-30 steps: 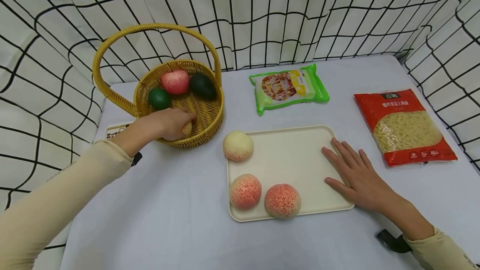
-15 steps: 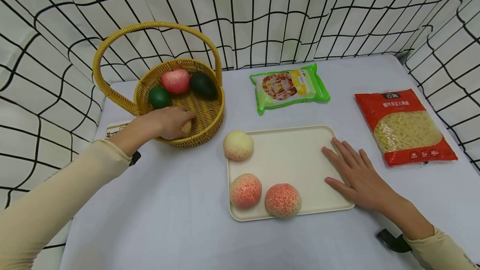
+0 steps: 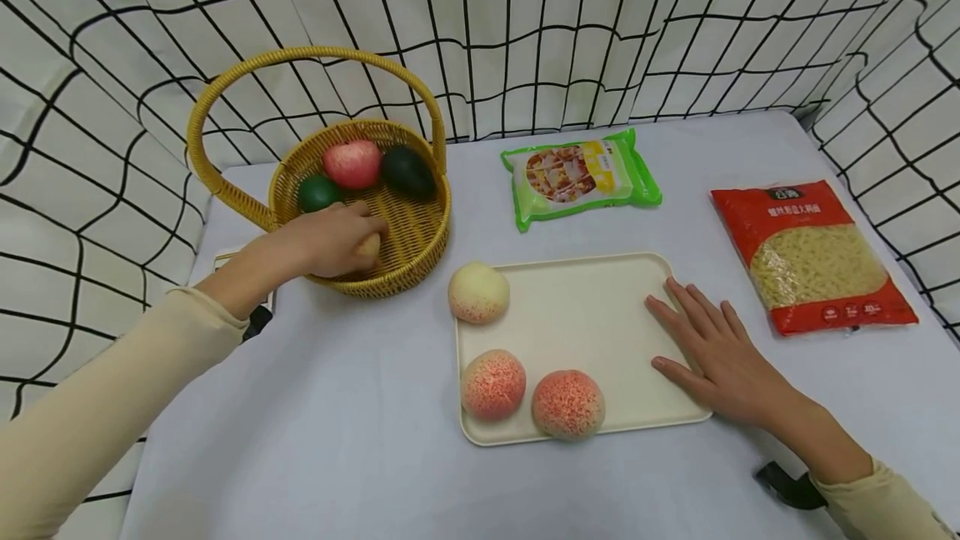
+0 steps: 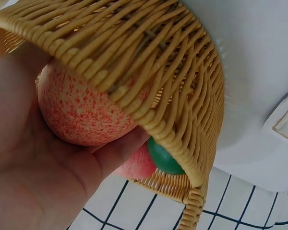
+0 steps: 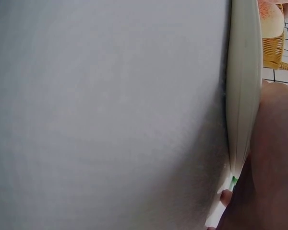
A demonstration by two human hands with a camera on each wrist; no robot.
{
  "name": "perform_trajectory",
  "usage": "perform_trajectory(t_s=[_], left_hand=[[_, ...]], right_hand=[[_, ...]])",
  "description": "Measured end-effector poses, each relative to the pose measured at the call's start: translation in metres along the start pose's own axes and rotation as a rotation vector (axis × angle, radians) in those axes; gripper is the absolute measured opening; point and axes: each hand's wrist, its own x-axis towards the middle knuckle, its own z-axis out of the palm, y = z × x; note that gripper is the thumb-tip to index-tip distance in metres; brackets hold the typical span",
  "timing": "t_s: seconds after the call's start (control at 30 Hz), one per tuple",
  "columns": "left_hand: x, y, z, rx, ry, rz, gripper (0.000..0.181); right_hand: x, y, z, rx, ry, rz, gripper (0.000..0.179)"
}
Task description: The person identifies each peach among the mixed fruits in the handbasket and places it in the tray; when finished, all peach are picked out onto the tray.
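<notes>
In the head view my left hand (image 3: 333,242) reaches into the yellow wicker basket (image 3: 411,227) at its near side. It grips a speckled red-and-cream peach (image 4: 86,108), seen close up in the left wrist view, partly hidden by the basket wall. My right hand (image 3: 720,361) rests with fingers spread on the right edge of the cream tray (image 3: 585,315). A pale peach (image 3: 478,293) sits at the tray's left edge. Two redder peaches, one at the lower left corner (image 3: 492,385) and one by the front edge (image 3: 568,404), lie on the tray.
A red apple (image 3: 352,164), a dark green avocado (image 3: 407,172) and a smaller green round item (image 3: 318,192) lie in the basket, under its tall handle (image 3: 315,54). A green food packet (image 3: 581,176) and red pasta bag (image 3: 813,257) lie behind and right. Black netting surrounds the table.
My left hand has shifted slightly left and turned a little inside the basket, with the peach in its grip. The right hand and the tray stay where they were.
</notes>
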Motion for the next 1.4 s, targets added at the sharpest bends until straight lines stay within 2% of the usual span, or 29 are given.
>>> perform_trajectory(t_s=[0.4,0.67,0.9,1.17,1.4], left_hand=[[-0.009,0.012,-0.013,-0.012,0.119,0.070,0.040],[-0.016,0.030,-0.023,-0.049,0.213,0.090,0.041],[-0.020,0.051,-0.026,-0.076,0.261,0.127,0.040],[-0.020,0.073,-0.024,-0.060,0.336,0.239,0.034],[-0.021,0.097,-0.021,-0.090,0.372,0.356,0.039]], right_hand=[[-0.002,0.000,0.001,0.005,0.009,0.006,0.086],[-0.002,0.000,0.000,0.001,0.012,0.002,0.086],[-0.001,0.000,0.000,0.007,0.014,0.000,0.086],[-0.001,-0.001,0.000,0.014,0.014,0.003,0.085],[0.000,-0.002,0.000,0.013,0.012,0.002,0.086]])
